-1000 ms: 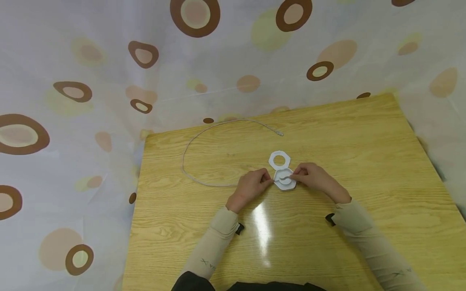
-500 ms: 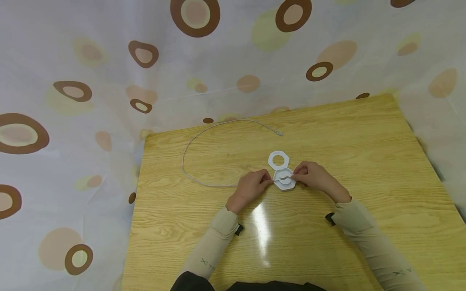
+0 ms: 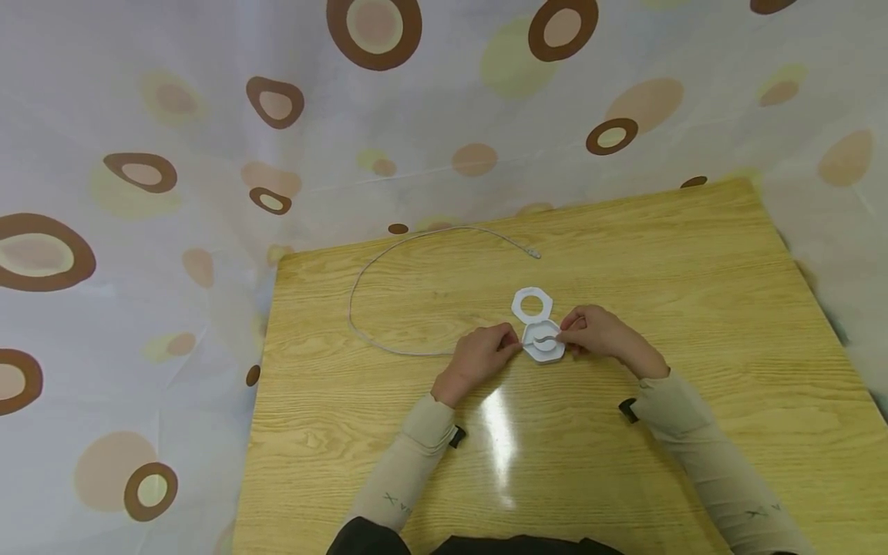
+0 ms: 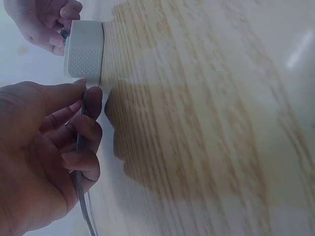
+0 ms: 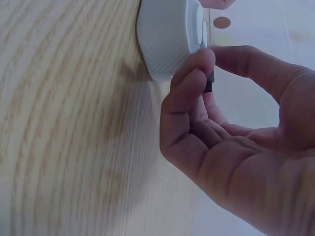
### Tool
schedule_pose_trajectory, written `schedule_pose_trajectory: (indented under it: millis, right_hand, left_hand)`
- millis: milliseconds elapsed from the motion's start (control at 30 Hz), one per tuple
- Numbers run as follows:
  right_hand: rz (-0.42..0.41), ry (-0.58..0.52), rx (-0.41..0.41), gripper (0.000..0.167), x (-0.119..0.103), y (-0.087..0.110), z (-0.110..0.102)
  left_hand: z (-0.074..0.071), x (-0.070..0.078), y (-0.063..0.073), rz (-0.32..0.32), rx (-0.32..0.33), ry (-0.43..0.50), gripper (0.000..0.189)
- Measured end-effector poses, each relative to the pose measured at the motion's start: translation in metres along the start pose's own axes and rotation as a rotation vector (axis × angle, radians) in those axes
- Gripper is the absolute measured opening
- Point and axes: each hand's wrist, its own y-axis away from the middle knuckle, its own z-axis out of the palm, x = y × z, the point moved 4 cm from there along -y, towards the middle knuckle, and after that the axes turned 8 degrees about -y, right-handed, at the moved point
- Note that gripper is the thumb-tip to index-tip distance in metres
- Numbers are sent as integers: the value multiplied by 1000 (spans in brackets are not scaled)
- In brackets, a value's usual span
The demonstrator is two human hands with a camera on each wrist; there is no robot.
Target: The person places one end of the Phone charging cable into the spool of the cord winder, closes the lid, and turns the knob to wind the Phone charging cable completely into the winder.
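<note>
A white hexagonal case (image 3: 544, 357) lies on the table with its ring-shaped lid (image 3: 533, 320) folded back behind it. Part of a thin pale cable runs across the case's round middle in an S-bend. At the case's left side, my left hand (image 3: 479, 358) pinches the cable (image 4: 79, 182) between thumb and forefinger, and the cable trails along its other fingers. On the right side, my right hand (image 3: 600, 333) pinches the cable's near end, where a dark plug (image 5: 210, 84) shows past the fingertips. The plug's exact shape is mostly hidden by those fingers.
The rest of the cable loops over the left of the wooden table (image 3: 694, 293), its other plug (image 3: 533, 253) lying behind the lid. A patterned sheet (image 3: 430, 92) hangs beyond the table's back edge and along its left.
My right hand has shifted very slightly to the right and turned a little, still pinching the cable end. The left hand and the case stay nearly in place.
</note>
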Motion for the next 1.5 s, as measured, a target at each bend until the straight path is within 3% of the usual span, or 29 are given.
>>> schedule_pose_trajectory:
  millis: [167,367,633,1067,1500]
  right_hand:
    - [18,-62,-46,36,1,0,-2]
    - [16,-57,-74,36,-1,0,-4]
    - [43,17,-89,30,-8,-3,-6]
    - [110,124,-189,29,-19,-11,-10]
    - [169,270,-187,18,-28,-19,-8]
  left_hand:
    - [0,0,0,5,4,-1,19]
    - [2,0,0,-4,4,-2,19]
    - [3,0,-1,-14,-4,13,20]
    - [3,0,1,-6,-3,14,20]
    - [4,-1,1,4,-3,9,21]
